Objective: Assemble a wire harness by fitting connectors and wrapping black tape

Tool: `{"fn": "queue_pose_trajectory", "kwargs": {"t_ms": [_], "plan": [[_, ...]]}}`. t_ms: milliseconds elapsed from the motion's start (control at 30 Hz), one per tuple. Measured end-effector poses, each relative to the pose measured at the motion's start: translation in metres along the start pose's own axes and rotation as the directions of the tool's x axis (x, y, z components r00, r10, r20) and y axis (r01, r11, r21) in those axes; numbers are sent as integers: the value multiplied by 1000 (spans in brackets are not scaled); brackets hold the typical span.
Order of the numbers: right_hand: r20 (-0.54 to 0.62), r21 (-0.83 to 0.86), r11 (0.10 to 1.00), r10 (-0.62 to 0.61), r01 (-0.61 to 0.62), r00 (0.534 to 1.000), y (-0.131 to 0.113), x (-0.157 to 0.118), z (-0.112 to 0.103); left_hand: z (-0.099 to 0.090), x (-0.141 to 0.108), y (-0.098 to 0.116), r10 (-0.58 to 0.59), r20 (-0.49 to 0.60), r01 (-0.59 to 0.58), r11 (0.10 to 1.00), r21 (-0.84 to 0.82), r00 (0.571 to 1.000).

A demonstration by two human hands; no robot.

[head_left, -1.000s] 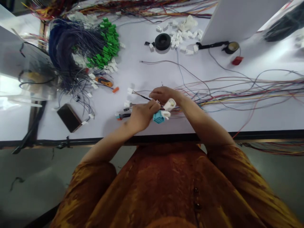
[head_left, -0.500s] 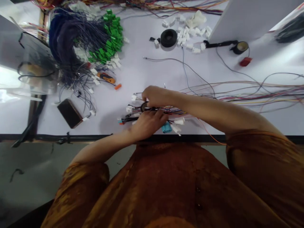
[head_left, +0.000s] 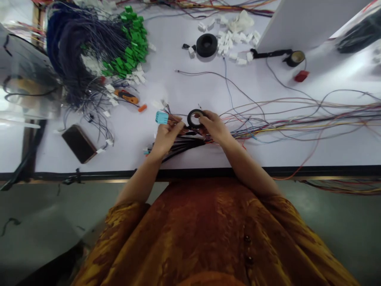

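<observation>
My right hand (head_left: 216,127) grips a roll of black tape (head_left: 190,119), which stands above the wires with its hole facing me. Close on its left, my left hand (head_left: 167,136) pinches the wires just behind a light-blue connector (head_left: 161,117). Between the hands the wire harness (head_left: 190,143) shows black-wrapped branches that fan out to the lower left. Its loose coloured wires (head_left: 268,126) run off to the right. Part of the harness is hidden under my fingers. Small white connectors (head_left: 163,103) lie just beyond my left hand.
A heap of dark-blue wires (head_left: 68,47) with green connectors (head_left: 135,43) lies at the back left. Nearby are an orange cutter (head_left: 126,96) and a phone (head_left: 79,143). Another tape roll (head_left: 206,45) sits by white connectors (head_left: 241,37). A black table edge (head_left: 297,171) runs in front.
My right hand has drawn back from across the harness to its right side, with the tape roll. My left hand has moved left and up, and the blue connector is now beside it.
</observation>
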State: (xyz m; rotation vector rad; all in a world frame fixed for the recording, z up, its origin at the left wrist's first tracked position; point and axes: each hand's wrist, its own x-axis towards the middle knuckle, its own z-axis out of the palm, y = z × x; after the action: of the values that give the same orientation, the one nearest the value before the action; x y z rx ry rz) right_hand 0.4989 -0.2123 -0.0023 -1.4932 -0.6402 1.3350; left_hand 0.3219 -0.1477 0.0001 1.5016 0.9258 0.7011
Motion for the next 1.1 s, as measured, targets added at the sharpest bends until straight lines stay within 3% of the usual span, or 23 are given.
{"fn": "queue_pose_trajectory", "kwargs": {"t_ms": [67,133,267,400,567,700,833,967,1033,1100], "plan": [[2,38,999,26,-26,1000,4,3,1,3,5,-8,4,73,-5,1000,17,997],[-25,65,997,46,-45,999,8,4,0,7,9,-16,32,80,-37,997,61,996],[-106,79,997,12,-4,994,12,1,-3,14,13,-31,29,-21,-27,996,85,999],[-102,23,998,-51,53,993,7,-12,-4,17,13,-40,-33,-79,36,999,37,996],[-75,-127,980,-162,152,984,15,-42,12,16,14,-28,6,-128,7,995,102,992],[-90,-176,948,-283,264,955,46,-60,35,10,22,2,145,12,-138,909,393,989],[-48,-183,919,-363,350,930,68,-62,56,16,29,34,140,188,-226,773,593,972],[159,-401,714,-563,574,811,60,-59,50,29,24,52,58,314,-250,749,614,948],[84,-527,658,-590,538,803,47,-56,36,31,20,52,96,343,-311,688,655,934],[-16,-671,628,-544,394,839,33,-50,21,30,16,46,163,359,-380,610,695,919]]}}
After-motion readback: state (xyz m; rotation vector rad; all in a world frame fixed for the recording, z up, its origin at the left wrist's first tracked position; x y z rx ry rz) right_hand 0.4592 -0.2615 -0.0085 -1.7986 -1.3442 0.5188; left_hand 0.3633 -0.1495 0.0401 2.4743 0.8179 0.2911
